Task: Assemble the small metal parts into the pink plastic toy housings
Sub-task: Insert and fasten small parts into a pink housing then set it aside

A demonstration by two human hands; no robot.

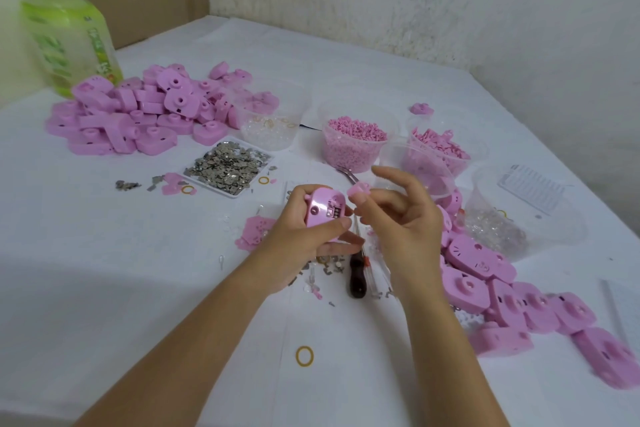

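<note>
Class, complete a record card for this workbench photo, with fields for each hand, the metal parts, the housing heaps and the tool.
Left hand: the left hand grips a pink plastic toy housing
Right hand: the right hand pinches a small pink plastic piece beside that housing
Metal parts: small silver metal pieces heaped in a white rectangular tray
Housing heaps: left heap of pink housings; right heap of pink housings
Tool: dark-handled hand tool lying beneath the hands

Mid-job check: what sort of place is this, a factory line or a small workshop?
Probably a small hand-assembly workshop rather than an automated line: heaps of identical pink housings on a cloth-covered table, a tray of loose metal parts, and tubs of small pink pieces.
</note>
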